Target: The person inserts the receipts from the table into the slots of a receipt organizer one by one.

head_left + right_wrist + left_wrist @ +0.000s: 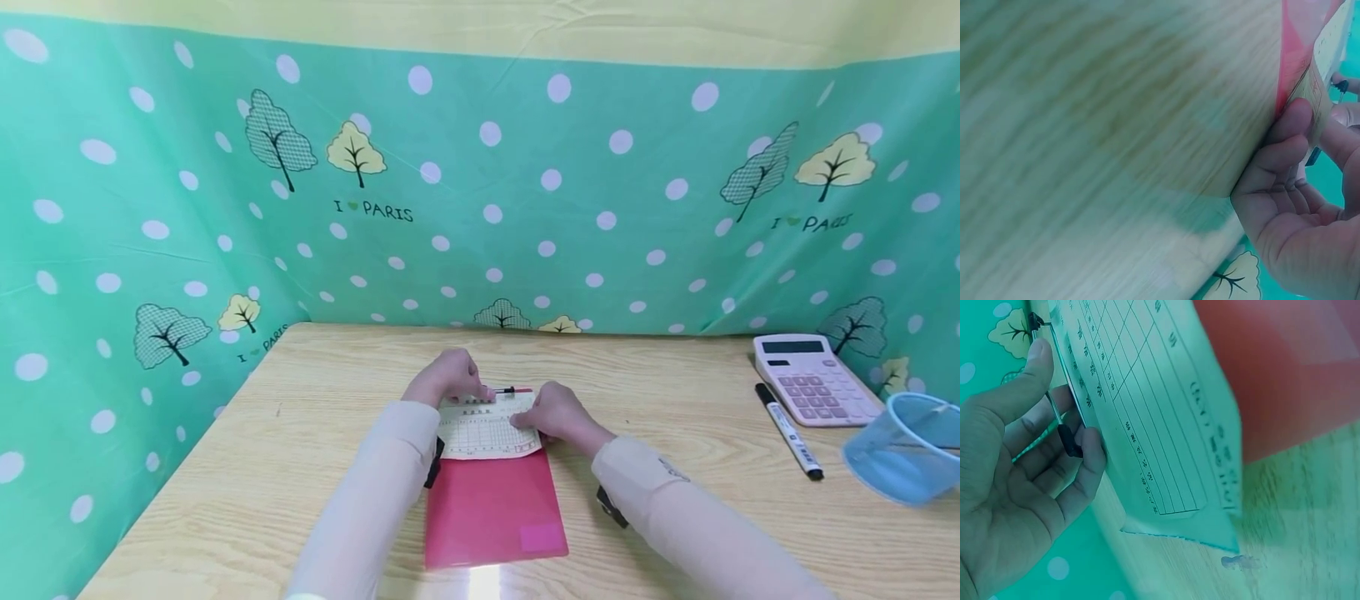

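Note:
A red clip folder (495, 508) lies on the table with a printed form sheet (480, 437) over its upper part. My left hand (452, 377) is at the folder's top edge. In the left wrist view, that hand's thumb and fingers (1093, 453) are about the metal wire clip (1054, 406), which has black ends. My right hand (558, 412) pinches the right edge of the sheet, thumb on top and fingers curled beneath. The sheet's near edge lifts off the folder; the left wrist view shows its raised corner (1216, 531).
To the right lie a black-capped marker (789, 432) and a pink calculator (817, 379). A blue mesh pen cup (892, 458) stands at the far right. Behind the wooden table (337, 375) hangs a green dotted curtain (517, 192).

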### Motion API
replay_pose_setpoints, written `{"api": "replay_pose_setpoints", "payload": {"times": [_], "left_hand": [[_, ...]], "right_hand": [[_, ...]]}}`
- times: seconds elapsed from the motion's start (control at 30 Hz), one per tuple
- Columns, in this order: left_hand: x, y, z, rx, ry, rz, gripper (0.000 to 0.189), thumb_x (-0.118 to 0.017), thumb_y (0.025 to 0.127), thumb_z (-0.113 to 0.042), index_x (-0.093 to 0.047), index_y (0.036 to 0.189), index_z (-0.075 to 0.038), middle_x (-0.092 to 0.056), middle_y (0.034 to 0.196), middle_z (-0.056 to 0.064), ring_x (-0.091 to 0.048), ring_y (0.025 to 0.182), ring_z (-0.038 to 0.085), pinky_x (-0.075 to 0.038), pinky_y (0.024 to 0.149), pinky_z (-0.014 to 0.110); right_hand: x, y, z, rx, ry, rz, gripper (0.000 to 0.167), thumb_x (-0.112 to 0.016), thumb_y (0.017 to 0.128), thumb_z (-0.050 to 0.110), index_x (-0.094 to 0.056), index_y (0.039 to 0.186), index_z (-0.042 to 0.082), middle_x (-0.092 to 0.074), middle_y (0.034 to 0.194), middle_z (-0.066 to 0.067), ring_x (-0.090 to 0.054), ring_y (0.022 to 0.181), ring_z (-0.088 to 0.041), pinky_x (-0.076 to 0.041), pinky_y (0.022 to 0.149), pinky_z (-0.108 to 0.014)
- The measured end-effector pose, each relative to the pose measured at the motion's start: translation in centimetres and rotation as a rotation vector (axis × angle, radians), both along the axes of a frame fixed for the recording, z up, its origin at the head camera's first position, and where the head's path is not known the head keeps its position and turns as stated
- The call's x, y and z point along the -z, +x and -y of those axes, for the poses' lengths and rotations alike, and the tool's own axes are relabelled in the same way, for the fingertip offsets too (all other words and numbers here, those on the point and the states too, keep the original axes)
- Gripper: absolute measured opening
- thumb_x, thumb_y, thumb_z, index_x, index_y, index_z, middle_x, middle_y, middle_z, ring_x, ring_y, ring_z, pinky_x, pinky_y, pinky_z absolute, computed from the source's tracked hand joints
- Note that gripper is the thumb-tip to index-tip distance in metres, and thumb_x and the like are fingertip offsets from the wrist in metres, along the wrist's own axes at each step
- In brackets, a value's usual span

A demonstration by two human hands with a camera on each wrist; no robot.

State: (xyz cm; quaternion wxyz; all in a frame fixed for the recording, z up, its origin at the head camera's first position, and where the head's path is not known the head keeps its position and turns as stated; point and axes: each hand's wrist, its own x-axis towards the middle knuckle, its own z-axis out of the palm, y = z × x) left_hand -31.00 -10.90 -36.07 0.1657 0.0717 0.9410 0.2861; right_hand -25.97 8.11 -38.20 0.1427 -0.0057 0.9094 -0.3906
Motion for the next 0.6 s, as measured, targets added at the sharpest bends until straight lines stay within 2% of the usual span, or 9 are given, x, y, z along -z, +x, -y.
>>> {"api": "replay_pose_setpoints", "payload": {"times": [0.2,0.43,0.6], "left_hand": [[-0.08,-0.17,-0.03,0.014,-0.007,0.009,0.054,-0.086,0.084,-0.026,-0.044,0.051,-0.015,-0.028,0.048,-0.008,-0.032,0.045,0.008,-0.047,0.054,0.026],[-0.24,-0.21,-0.14,0.026,-0.045,0.006,0.054,-0.085,0.085,-0.027,-0.044,0.051,-0.014,-0.026,0.048,-0.008,-0.035,0.046,0.008,-0.047,0.053,0.027],[-0.18,-0.16,-0.28,0.022,-0.039,-0.006,0.049,-0.087,0.083,-0.026,-0.050,0.054,-0.012,-0.035,0.050,-0.007,-0.038,0.047,0.008,-0.049,0.053,0.027]], "right_hand": [[-0.01,-0.39,0.14,0.037,0.008,0.038,0.032,-0.083,0.085,0.019,-0.062,0.066,0.005,-0.053,0.051,-0.002,-0.049,0.041,-0.011,-0.039,0.042,-0.022],[0.00,-0.76,0.29,0.052,0.018,0.069,0.034,-0.082,0.087,0.024,-0.062,0.070,0.003,-0.055,0.051,-0.004,-0.052,0.040,-0.011,-0.043,0.042,-0.021],[-0.03,-0.81,0.21,0.071,-0.003,0.088,0.037,-0.081,0.088,0.025,-0.061,0.068,0.001,-0.054,0.050,-0.004,-0.053,0.039,-0.011,-0.045,0.042,-0.022]]}}
